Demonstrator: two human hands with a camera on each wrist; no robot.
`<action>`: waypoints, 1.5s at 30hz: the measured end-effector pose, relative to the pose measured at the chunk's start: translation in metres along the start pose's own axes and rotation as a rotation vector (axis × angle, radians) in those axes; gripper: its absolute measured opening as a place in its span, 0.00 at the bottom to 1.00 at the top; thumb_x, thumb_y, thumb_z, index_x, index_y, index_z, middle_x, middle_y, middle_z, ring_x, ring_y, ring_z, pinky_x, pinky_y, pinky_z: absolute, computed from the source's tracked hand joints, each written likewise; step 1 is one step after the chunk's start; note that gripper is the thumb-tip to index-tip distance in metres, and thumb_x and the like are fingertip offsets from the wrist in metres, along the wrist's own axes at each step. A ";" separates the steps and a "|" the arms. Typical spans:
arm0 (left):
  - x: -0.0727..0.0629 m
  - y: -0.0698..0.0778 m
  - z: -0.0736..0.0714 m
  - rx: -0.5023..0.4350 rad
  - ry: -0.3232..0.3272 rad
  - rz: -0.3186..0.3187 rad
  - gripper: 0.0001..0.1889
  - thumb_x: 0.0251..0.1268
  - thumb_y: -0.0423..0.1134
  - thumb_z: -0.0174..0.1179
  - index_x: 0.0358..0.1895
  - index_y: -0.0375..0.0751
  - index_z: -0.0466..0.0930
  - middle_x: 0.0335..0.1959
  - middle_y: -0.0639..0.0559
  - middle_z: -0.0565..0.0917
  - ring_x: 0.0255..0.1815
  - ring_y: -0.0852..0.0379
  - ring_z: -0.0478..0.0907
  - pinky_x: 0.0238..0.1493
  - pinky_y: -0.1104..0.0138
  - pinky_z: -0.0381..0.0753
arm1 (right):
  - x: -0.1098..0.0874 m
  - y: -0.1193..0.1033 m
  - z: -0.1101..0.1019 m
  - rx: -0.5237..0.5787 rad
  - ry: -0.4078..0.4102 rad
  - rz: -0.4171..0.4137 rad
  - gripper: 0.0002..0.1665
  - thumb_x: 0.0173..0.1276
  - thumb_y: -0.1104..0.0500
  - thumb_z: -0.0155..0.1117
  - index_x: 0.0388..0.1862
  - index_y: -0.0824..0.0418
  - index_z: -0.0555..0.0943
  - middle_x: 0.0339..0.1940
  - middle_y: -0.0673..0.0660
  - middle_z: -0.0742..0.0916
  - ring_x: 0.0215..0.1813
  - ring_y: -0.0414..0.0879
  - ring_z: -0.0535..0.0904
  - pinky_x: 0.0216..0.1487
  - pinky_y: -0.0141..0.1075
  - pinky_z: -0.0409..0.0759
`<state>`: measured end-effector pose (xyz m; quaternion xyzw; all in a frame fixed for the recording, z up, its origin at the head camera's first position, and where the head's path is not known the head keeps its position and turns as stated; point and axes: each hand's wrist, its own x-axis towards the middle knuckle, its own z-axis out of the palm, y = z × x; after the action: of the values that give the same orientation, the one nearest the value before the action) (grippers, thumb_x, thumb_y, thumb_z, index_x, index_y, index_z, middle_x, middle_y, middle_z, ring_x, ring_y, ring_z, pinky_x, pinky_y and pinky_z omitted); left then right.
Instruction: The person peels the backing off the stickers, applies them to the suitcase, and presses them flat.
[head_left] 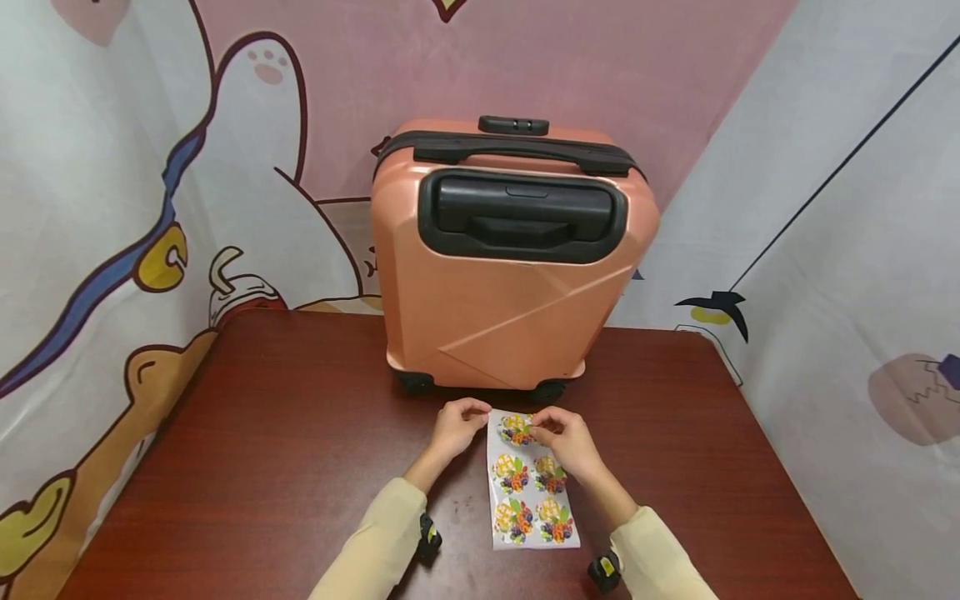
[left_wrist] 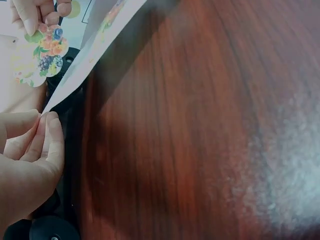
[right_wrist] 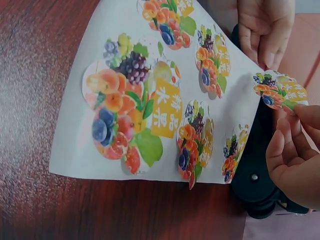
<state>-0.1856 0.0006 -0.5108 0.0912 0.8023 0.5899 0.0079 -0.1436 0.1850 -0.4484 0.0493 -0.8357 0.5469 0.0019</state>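
A white sheet of round fruit stickers is raised at an angle above the table, its stickers printed with fruit and yellow label blocks. My left hand pinches one corner of it between thumb and fingers, as the left wrist view also shows. Between the right hand's thumb and fingers is a single fruit sticker. In the left wrist view that sticker appears apart from the sheet. Several other stickers stay on the sheet, and one lower sticker has an edge sticking out past the paper.
A salmon-pink suitcase with a black handle recess stands upright on the brown wooden table, just beyond the hands. Its black wheels rest near the sheet's far end. Printed cloth hangs around the table.
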 end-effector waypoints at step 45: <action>0.001 0.054 -0.035 -0.121 -0.037 0.126 0.03 0.54 0.27 0.61 0.31 0.31 0.78 0.28 0.44 0.81 0.29 0.57 0.76 0.31 0.71 0.74 | 0.022 -0.049 -0.005 0.033 -0.083 -0.110 0.05 0.54 0.76 0.62 0.31 0.75 0.76 0.27 0.68 0.81 0.26 0.48 0.76 0.25 0.29 0.71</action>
<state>-0.1831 -0.0169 -0.4489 0.1514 0.7576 0.6349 -0.0089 -0.1616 0.1683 -0.3999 0.1176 -0.8221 0.5571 -0.0036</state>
